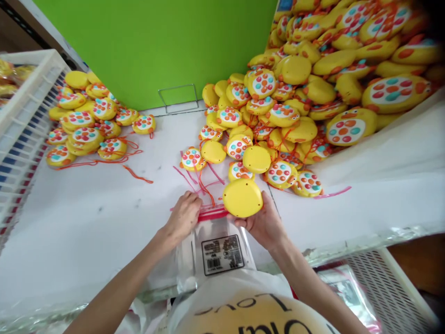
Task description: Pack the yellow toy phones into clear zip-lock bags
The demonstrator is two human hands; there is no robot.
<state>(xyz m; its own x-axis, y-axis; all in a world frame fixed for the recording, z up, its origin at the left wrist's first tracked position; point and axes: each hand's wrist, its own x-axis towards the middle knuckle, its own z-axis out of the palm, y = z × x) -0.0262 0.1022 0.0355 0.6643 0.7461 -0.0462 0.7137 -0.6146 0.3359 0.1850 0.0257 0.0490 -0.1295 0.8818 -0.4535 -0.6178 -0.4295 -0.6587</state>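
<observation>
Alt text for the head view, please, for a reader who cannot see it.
The right hand holds a round yellow plastic toy at the red zip edge of a clear plastic bag, which the left hand grips. More such toys lie heaped on the white table.

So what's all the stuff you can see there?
held toy: one, plain yellow back up, in right hand
clear bag: one, red strip, barcode label, table's near edge
big toy pile: too many to count, yellow, orange strings, right
small toy pile: many, yellow, left
white table: one
green wall: behind
white crate: one, far left
wire frame: one, by wall
left hand: on bag's top
right hand: holding toy
</observation>
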